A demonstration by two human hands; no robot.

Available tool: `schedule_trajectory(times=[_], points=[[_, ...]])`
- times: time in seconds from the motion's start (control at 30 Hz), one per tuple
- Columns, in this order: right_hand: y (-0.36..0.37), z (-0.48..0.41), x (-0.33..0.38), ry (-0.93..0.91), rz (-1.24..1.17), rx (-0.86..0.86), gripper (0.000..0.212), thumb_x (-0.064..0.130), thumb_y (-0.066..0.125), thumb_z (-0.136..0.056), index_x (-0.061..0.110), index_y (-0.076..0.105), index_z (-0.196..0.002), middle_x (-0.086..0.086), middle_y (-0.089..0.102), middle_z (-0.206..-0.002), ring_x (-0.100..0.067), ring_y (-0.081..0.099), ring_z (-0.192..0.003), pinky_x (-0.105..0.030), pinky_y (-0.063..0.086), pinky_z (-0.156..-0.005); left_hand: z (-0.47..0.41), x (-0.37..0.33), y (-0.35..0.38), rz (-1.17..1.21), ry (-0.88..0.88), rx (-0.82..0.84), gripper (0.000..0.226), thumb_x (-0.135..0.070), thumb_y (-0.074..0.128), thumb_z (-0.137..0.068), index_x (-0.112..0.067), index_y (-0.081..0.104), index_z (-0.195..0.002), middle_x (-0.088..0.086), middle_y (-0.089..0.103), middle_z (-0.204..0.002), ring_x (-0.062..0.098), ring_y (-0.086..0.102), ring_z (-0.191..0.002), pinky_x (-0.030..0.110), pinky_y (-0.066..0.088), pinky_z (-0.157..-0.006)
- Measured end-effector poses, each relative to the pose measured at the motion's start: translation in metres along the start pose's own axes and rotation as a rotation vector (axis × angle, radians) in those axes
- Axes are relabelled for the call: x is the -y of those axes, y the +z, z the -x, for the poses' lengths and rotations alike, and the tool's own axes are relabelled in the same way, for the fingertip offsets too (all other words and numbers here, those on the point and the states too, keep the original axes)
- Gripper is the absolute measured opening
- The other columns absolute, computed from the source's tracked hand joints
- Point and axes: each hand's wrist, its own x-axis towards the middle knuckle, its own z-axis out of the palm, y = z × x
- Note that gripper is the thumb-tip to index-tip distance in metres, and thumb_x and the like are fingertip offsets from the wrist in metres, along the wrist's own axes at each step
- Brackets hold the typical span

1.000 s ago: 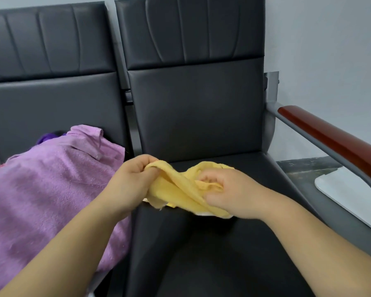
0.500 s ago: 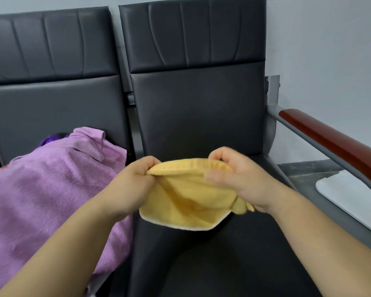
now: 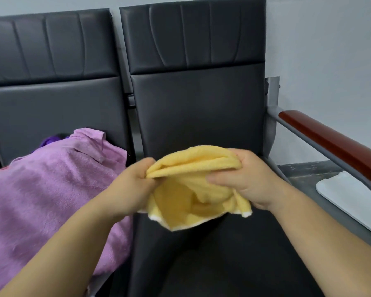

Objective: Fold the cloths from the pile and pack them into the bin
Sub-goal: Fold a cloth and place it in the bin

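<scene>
A small yellow cloth (image 3: 193, 189) with a white hem hangs in the air above the right black seat (image 3: 223, 264). My left hand (image 3: 133, 185) pinches its upper left corner. My right hand (image 3: 244, 181) grips its upper right part, fingers curled over the top fold and thumb pressed on the front. The cloth's top edge is doubled over and its lower part sags in loose folds. A pile of cloths (image 3: 47, 189), topped by a large pink-purple towel, lies on the left seat. A darker purple cloth (image 3: 51, 140) peeks out behind it.
Two black padded chairs stand side by side against a grey wall. A red-brown armrest (image 3: 330, 144) on a grey metal frame runs along the right. Below it on the floor lies the corner of a white object (image 3: 347, 196).
Both hands have lifted the yellow cloth up off the seat and spread apart, so the bunched cloth now hangs between them with its top edge stretched out.
</scene>
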Motion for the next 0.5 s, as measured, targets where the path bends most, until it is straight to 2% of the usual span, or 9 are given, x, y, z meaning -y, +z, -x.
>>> schedule_trajectory(times=[0.07, 0.1, 0.13, 0.2, 0.27, 0.33, 0.4, 0.43, 0.5], points=[[-0.001, 0.001, -0.002, 0.108, 0.23, 0.173, 0.045, 0.021, 0.09, -0.078, 0.029, 0.071, -0.118, 0.004, 0.075, -0.114, -0.018, 0.072, -0.107, -0.038, 0.062, -0.09, 0.001, -0.007, -0.001, 0.393, -0.073, -0.027, 0.021, -0.013, 0.06, -0.086, -0.005, 0.059, -0.106, 0.011, 0.064, -0.089, 0.024, 0.058, -0.078, 0.038, 0.047, -0.066], [0.0, 0.001, -0.005, 0.152, 0.444, 0.208, 0.04, 0.027, 0.089, -0.077, 0.035, 0.07, -0.111, 0.007, 0.074, -0.108, -0.016, 0.071, -0.102, -0.036, 0.061, -0.087, 0.001, -0.01, -0.002, 0.546, -0.094, 0.002, 0.029, -0.013, 0.061, -0.08, -0.006, 0.06, -0.109, 0.013, 0.065, -0.091, 0.027, 0.059, -0.079, 0.04, 0.048, -0.066], [0.001, -0.001, -0.011, 0.186, 0.652, 0.202, 0.028, 0.033, 0.086, -0.078, 0.036, 0.069, -0.1, 0.008, 0.073, -0.099, -0.016, 0.071, -0.094, -0.037, 0.061, -0.083, 0.003, -0.011, -0.003, 0.595, -0.086, 0.047, 0.033, -0.013, 0.064, -0.077, -0.008, 0.062, -0.11, 0.012, 0.067, -0.093, 0.026, 0.062, -0.08, 0.04, 0.05, -0.066], [0.004, -0.005, -0.012, 0.196, 0.845, 0.081, 0.013, 0.036, 0.075, -0.083, 0.026, 0.068, -0.081, 0.004, 0.071, -0.081, -0.02, 0.068, -0.078, -0.039, 0.055, -0.072, 0.006, -0.014, -0.003, 0.361, 0.002, 0.172, 0.035, -0.015, 0.081, -0.076, -0.014, 0.067, -0.108, 0.002, 0.073, -0.096, 0.017, 0.069, -0.085, 0.032, 0.057, -0.071], [0.003, -0.006, -0.009, 0.152, 0.741, -0.09, 0.019, 0.027, 0.07, -0.088, 0.013, 0.065, -0.076, 0.001, 0.066, -0.069, -0.018, 0.063, -0.067, -0.038, 0.05, -0.063, 0.006, -0.008, -0.001, -0.137, 0.069, 0.232, 0.027, -0.02, 0.087, -0.077, -0.022, 0.068, -0.096, -0.004, 0.073, -0.091, 0.011, 0.069, -0.086, 0.029, 0.058, -0.078], [0.001, -0.005, -0.003, 0.071, 0.468, -0.181, 0.013, 0.018, 0.072, -0.089, 0.007, 0.069, -0.082, -0.006, 0.07, -0.075, -0.02, 0.066, -0.071, -0.045, 0.056, -0.07, 0.003, 0.0, 0.0, -0.336, 0.045, 0.217, 0.015, -0.022, 0.08, -0.082, -0.02, 0.066, -0.085, -0.004, 0.071, -0.085, 0.013, 0.067, -0.082, 0.036, 0.057, -0.08], [-0.002, -0.003, 0.003, 0.01, 0.246, -0.192, 0.004, 0.011, 0.076, -0.089, 0.012, 0.076, -0.094, -0.007, 0.077, -0.09, -0.025, 0.074, -0.089, -0.045, 0.061, -0.082, 0.0, 0.007, -0.002, -0.229, 0.013, 0.15, 0.004, -0.021, 0.071, -0.089, -0.019, 0.068, -0.087, -0.003, 0.074, -0.087, 0.014, 0.069, -0.084, 0.041, 0.058, -0.083], [-0.003, -0.002, 0.004, -0.004, 0.186, -0.159, 0.011, 0.011, 0.078, -0.088, 0.016, 0.078, -0.098, -0.004, 0.078, -0.095, -0.022, 0.074, -0.093, -0.042, 0.062, -0.084, 0.0, 0.007, -0.004, -0.116, 0.005, 0.097, 0.004, -0.022, 0.067, -0.092, -0.019, 0.071, -0.092, -0.003, 0.076, -0.089, 0.014, 0.072, -0.086, 0.041, 0.059, -0.082], [-0.006, -0.002, 0.001, 0.075, 0.251, -0.03, 0.013, 0.018, 0.084, -0.084, 0.025, 0.079, -0.094, 0.004, 0.079, -0.094, -0.013, 0.074, -0.092, -0.033, 0.061, -0.083, 0.001, 0.004, -0.006, 0.142, -0.027, -0.018, 0.017, -0.015, 0.058, -0.096, -0.019, 0.073, -0.102, 0.001, 0.078, -0.09, 0.02, 0.074, -0.086, 0.04, 0.06, -0.078]])
